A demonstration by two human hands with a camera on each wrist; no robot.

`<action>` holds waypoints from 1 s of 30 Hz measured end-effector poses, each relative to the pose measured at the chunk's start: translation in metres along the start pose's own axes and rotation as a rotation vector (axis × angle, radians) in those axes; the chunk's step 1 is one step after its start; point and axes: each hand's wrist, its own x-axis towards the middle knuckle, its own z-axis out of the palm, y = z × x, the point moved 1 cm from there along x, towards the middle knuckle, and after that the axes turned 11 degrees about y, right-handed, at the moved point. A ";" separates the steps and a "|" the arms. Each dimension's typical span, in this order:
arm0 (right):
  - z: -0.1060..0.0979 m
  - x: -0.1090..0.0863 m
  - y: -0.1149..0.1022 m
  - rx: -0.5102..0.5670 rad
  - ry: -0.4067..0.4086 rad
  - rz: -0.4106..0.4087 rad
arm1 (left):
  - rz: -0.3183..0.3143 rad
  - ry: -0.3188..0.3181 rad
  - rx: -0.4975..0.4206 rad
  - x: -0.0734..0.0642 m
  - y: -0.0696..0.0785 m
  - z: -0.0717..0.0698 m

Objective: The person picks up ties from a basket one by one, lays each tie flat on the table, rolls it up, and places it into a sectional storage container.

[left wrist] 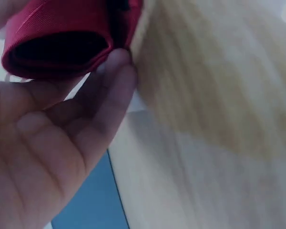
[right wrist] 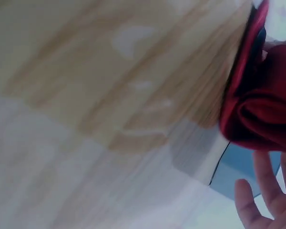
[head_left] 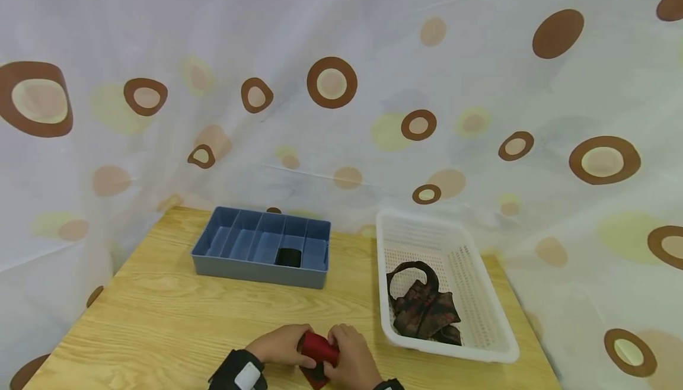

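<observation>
A red necktie (head_left: 321, 348), rolled into a thick coil, is between my two hands at the table's front. A short flat tail of it hangs out below the roll. My left hand (head_left: 281, 344) holds the roll's left end with thumb and fingers. At the right end, my right hand (head_left: 354, 359) grips the roll. The left wrist view shows the coil's hollow end (left wrist: 62, 52) above the fingers of my left hand (left wrist: 52, 138). In the right wrist view the layered red fabric (right wrist: 267, 105) shows its spiral edge.
A blue-grey divided tray (head_left: 258, 276) stands at the back left, a black roll (head_left: 289, 257) in one compartment. To the right, a white plastic basket (head_left: 482, 295) holds dark red-and-black patterned cloth (head_left: 424, 313) with a black loop. Behind the wooden table (head_left: 160, 319) hangs a spotted sheet.
</observation>
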 end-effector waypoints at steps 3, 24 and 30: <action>0.004 0.002 -0.003 -0.048 -0.040 -0.037 | -0.003 -0.002 0.020 0.000 -0.003 0.002; -0.009 0.018 0.020 0.335 -0.445 0.129 | 0.054 0.138 0.144 0.000 0.010 0.030; -0.018 0.023 0.007 0.556 -0.321 0.288 | 0.055 0.269 -0.205 -0.005 0.008 0.009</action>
